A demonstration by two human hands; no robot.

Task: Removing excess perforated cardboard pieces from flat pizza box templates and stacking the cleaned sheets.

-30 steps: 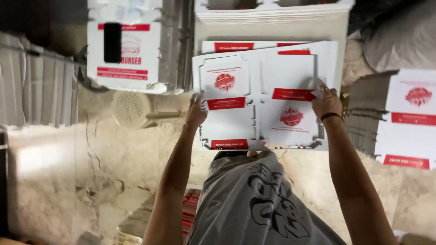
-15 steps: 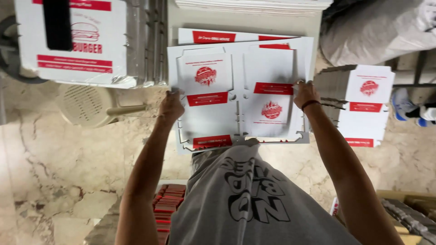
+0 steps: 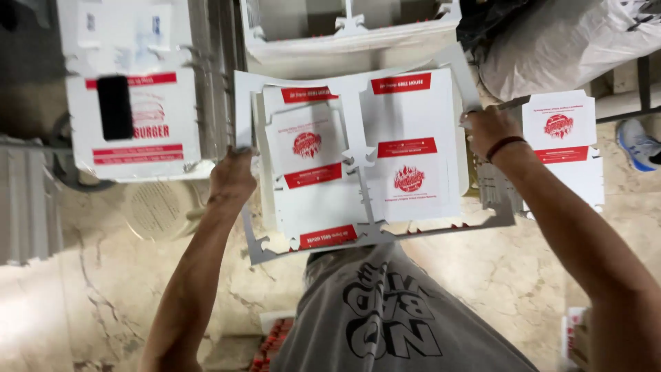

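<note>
My left hand (image 3: 231, 180) grips the left edge of a thin die-cut cardboard frame (image 3: 375, 233), and my right hand (image 3: 487, 127), with a dark band at the wrist, grips its right edge. I hold the frame out over my grey printed shirt. Inside and just beneath it lie two white box blanks with red bands and round red emblems, the left blank (image 3: 306, 148) and the right blank (image 3: 413, 148). The frame's outline sits slightly askew from the blanks.
A white and red box stack (image 3: 138, 148) with a black phone (image 3: 115, 107) on it stands at the left. More flat blanks are stacked at the top (image 3: 351, 31) and right (image 3: 561, 131). A plastic bag (image 3: 558, 48), someone's shoe (image 3: 640, 145) and a marble floor (image 3: 82, 303) surround me.
The sheet has come closer to the camera and tilted. Its thin outer frame now shows apart from the blanks, and my hands are spread wider on its edges.
</note>
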